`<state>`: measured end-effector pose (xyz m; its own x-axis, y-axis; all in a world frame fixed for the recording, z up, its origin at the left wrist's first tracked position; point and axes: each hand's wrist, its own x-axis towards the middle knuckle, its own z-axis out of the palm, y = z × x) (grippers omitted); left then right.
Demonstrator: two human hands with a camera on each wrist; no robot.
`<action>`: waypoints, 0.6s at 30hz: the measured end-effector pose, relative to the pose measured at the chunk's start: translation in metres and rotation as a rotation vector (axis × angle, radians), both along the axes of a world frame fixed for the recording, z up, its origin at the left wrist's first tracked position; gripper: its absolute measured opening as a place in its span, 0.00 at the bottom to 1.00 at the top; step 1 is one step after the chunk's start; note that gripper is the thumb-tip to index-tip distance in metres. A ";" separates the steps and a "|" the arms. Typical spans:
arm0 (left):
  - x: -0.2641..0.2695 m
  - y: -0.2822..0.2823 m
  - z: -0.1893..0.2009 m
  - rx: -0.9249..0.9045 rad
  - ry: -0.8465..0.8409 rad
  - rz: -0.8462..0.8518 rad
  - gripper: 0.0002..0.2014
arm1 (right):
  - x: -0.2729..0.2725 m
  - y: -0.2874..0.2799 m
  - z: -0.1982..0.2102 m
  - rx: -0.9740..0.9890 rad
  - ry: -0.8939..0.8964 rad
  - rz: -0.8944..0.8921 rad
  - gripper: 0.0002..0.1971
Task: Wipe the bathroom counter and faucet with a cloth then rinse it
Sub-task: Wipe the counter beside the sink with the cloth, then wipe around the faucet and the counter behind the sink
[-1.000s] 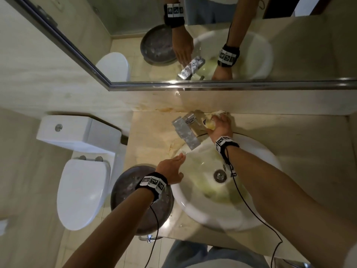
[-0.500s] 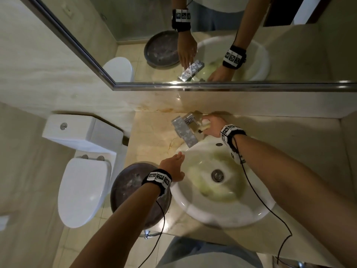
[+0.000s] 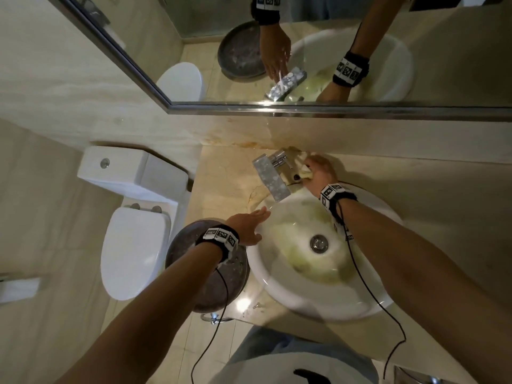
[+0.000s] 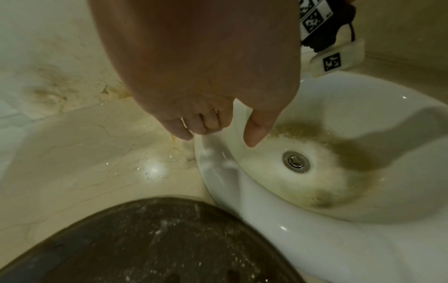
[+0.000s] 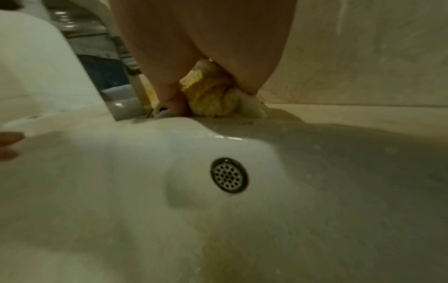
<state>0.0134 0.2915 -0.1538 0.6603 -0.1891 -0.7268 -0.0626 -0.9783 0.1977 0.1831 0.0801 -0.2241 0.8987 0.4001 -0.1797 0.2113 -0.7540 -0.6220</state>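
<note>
My right hand [image 3: 318,171] grips a bunched yellow cloth [image 3: 303,169] and presses it on the beige counter [image 3: 221,187] at the base of the chrome faucet [image 3: 270,177], behind the white basin [image 3: 313,300]. In the right wrist view the cloth [image 5: 218,95] sits under my palm, right beside the faucet's base [image 5: 130,92]. My left hand [image 3: 249,225] lies with straight fingers on the basin's left rim and holds nothing. In the left wrist view the left hand [image 4: 218,126] hangs over the basin rim [image 4: 218,172], fingers relaxed.
A dark round dish [image 3: 207,273] stands on the counter left of the basin. A white toilet [image 3: 133,231] is further left, below the counter. The mirror [image 3: 304,51] runs along the wall behind the faucet. The basin bowl is stained yellowish around the drain [image 3: 318,243].
My right hand with the cloth has shifted slightly around the faucet's base, back toward the wall. The left hand has stayed on the basin rim.
</note>
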 end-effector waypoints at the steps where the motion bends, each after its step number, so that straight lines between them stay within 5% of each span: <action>1: -0.001 0.001 0.000 -0.013 0.000 0.007 0.41 | -0.003 0.004 0.001 -0.007 0.022 0.048 0.25; 12: -0.001 0.011 -0.005 -0.060 -0.024 0.072 0.38 | -0.029 0.005 0.034 0.232 0.315 0.102 0.13; 18: 0.002 -0.017 0.002 -0.264 -0.166 0.420 0.37 | -0.096 0.000 0.039 0.418 0.437 -0.306 0.12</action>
